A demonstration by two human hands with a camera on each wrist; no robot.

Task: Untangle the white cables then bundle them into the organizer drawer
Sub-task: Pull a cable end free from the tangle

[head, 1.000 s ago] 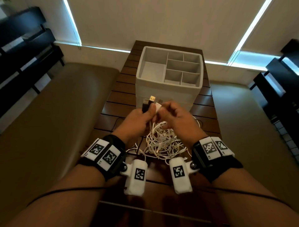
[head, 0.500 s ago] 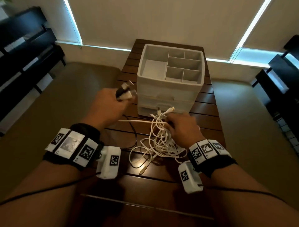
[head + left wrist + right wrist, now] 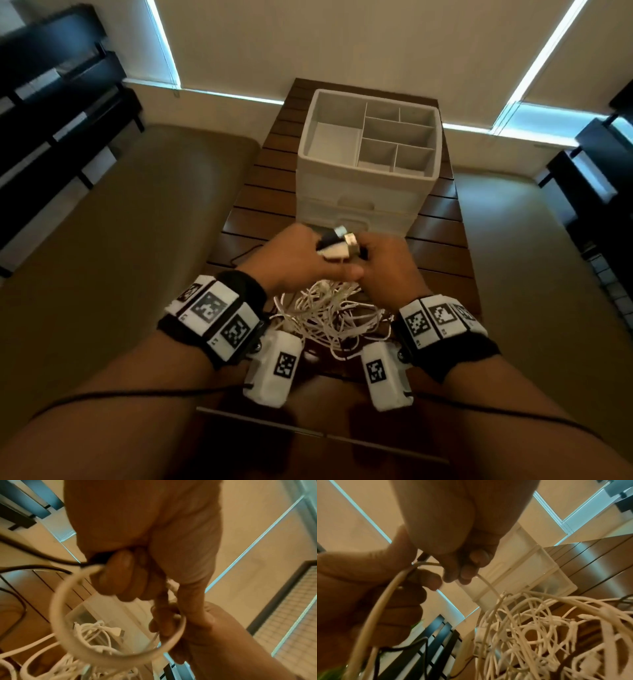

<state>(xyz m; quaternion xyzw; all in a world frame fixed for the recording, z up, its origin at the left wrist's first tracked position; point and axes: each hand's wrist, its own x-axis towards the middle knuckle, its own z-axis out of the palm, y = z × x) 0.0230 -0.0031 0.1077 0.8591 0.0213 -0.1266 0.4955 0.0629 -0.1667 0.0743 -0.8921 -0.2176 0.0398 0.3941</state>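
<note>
White cables (image 3: 329, 315), thin, tangled, looping

**My hands came back together**

Half a second ago my left hand (image 3: 294, 255) was out to the side with the plugs (image 3: 337, 247). Now it is back, touching my right hand (image 3: 387, 263) above the white cables (image 3: 329, 315).

It looked like a living room in a home — a narrow dark slatted wooden coffee table (image 3: 442, 236) stood between two broad tan upholstered benches (image 3: 144, 219), with black open shelving units (image 3: 61, 99) against the walls on either side. Beige roller blinds (image 3: 342, 41) were drawn over the windows, daylight leaking round their edges. A white plastic desktop organizer with divided top compartments (image 3: 359, 192) sat on the table — domestic clutter, nothing industrial.
</note>
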